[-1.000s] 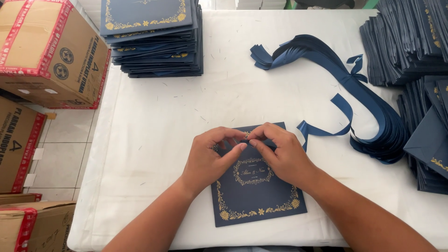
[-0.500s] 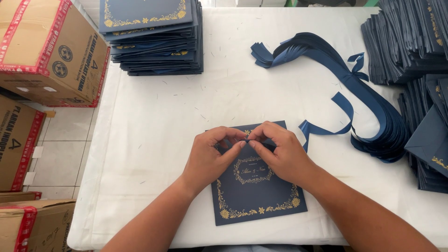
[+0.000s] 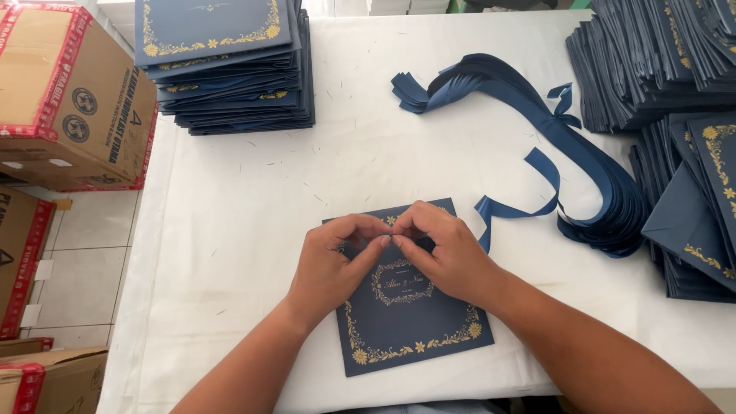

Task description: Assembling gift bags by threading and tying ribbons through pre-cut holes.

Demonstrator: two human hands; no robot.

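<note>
**Both hands pinch together over a navy card near the front edge**

A navy card (image 3: 410,326) with gold floral borders lies flat on the white-covered table (image 3: 253,230), close to its front edge and about midway along it. The left hand (image 3: 331,264) and right hand (image 3: 448,253) rest on the card's upper half, fingertips meeting above its far edge. Thumb and forefinger of each hand are closed into a tight pinch; whatever small thing sits between them is too hidden to tell.

A single loose blue ribbon (image 3: 529,195) curls just right of the right hand, and a thick bundle of ribbons (image 3: 537,115) arcs toward the right edge. A stack of matching cards (image 3: 222,61) stands at the far left corner; more navy stacks (image 3: 675,92) crowd the right edge. Cardboard boxes (image 3: 69,92) with red tape stand off the left edge.
</note>
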